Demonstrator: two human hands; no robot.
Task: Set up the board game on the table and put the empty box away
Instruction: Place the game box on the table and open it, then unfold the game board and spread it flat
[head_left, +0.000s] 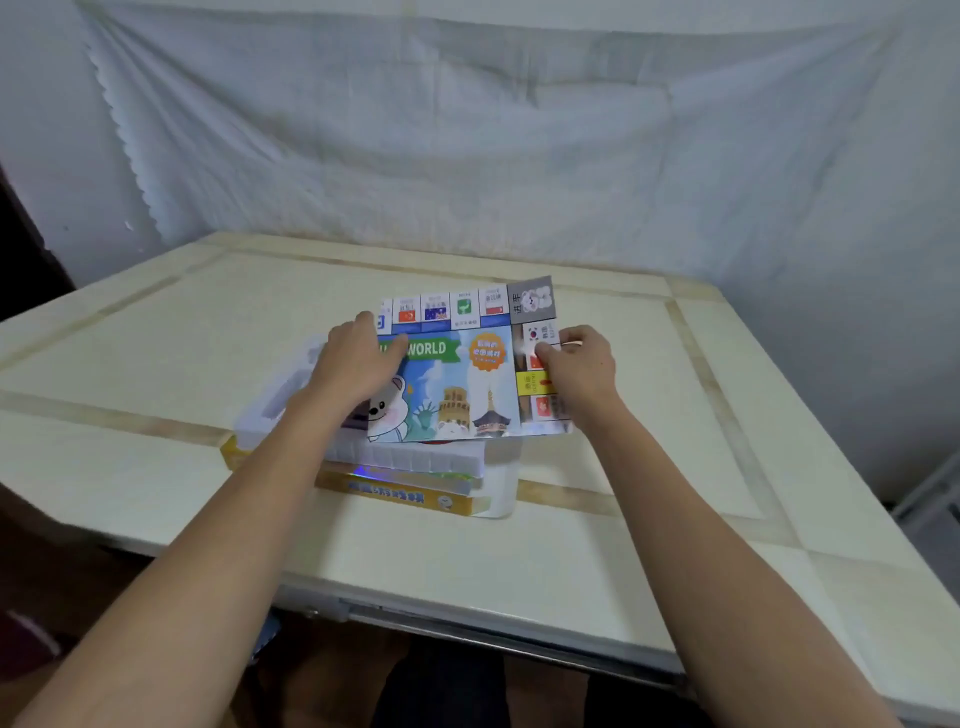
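Glossy folded game board (457, 374), lying on the tray over the yellow box (405, 493) mid-table, is pinched at its 3 o'clock edge by right hand (582, 364) and pressed at 9 o'clock by flat left hand (353, 364); best unfolded slowly, with the tray steadied.

A cream-coloured bench (597, 561) with tan inlaid bands running parallel to its edges carries the things. A yellow game box (410, 496) lies flat on it, about midway between the left and right edges and nearer the near edge than the far one. A white plastic tray (415, 460) sits in the box.
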